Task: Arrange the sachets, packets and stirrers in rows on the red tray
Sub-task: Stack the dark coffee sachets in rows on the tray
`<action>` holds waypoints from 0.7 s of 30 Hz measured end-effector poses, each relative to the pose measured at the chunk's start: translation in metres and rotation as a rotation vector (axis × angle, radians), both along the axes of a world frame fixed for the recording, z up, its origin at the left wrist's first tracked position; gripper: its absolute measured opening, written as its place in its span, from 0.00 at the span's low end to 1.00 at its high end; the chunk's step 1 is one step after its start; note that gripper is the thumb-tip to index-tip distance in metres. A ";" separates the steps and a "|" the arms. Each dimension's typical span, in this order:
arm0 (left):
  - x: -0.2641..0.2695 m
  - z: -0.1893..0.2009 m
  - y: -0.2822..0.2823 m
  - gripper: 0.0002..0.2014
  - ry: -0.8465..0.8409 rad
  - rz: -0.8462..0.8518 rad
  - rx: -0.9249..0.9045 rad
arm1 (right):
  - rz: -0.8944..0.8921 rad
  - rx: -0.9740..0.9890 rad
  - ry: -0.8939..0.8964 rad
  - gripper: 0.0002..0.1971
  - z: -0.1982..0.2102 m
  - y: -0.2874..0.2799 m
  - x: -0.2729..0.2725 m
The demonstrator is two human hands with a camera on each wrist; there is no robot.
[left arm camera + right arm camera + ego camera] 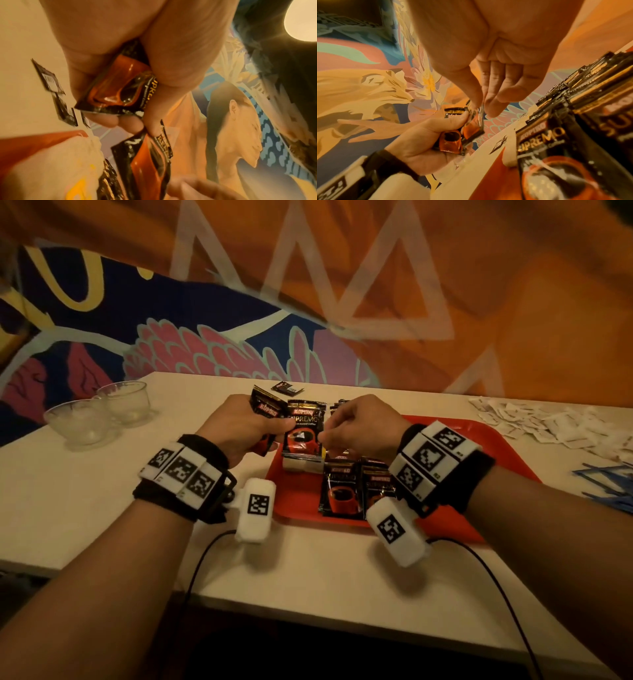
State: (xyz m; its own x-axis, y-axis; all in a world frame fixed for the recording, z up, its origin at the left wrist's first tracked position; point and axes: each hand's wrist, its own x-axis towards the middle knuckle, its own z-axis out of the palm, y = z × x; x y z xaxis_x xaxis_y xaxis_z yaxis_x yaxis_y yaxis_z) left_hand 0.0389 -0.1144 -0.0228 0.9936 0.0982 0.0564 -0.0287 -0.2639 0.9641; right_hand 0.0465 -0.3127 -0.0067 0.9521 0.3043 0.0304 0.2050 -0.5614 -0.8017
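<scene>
- Black foil coffee packets carry the readable writing: "KOPIKO" in red and "SUPREMO" in gold above a picture of a red cup.
- Your left hand (239, 428) curls its fingers round a small bunch of packets (265, 409); how many it holds cannot be told, though at least 2 fan out above the thumb.
- Your right hand (359, 428) pinches the side edge of 1 upright packet (303, 433) between thumb and fingertips (489, 106), just beside your left thumb.
- Below both hands lies the red tray (493, 453) on the white table (308, 570); under your right wrist 2 packets (342, 491) lie face up side by side on it, touching, with more partly hidden behind your right hand.
- Beyond your left hand, 1 packet (287, 387) lies alone on the table with its barcode side up.
- Well to the right of your right hand spreads a heap of white sachets (548, 422), too many and too blurred to count, and nearer you a pile of blue stirrers (609, 484), also uncountable.
- Left of your left hand stand 2 clear glass cups (99, 416), touching.
</scene>
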 end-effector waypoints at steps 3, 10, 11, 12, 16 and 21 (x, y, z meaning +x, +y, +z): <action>0.007 -0.002 0.007 0.05 0.062 0.014 0.134 | -0.029 -0.019 -0.022 0.05 0.000 -0.006 -0.002; 0.024 -0.014 0.001 0.11 0.194 0.005 0.389 | -0.057 -0.050 -0.021 0.05 0.001 -0.021 -0.007; 0.025 -0.014 0.000 0.12 0.200 0.022 0.404 | -0.053 -0.060 -0.024 0.05 0.001 -0.023 -0.008; 0.026 -0.014 -0.001 0.13 0.201 0.036 0.420 | -0.050 -0.069 -0.025 0.05 0.002 -0.024 -0.009; 0.026 -0.010 -0.003 0.09 0.209 0.064 0.467 | -0.045 -0.086 -0.023 0.06 0.003 -0.026 -0.012; 0.023 -0.007 -0.005 0.07 0.266 0.063 0.518 | -0.040 -0.100 -0.003 0.07 0.004 -0.027 -0.014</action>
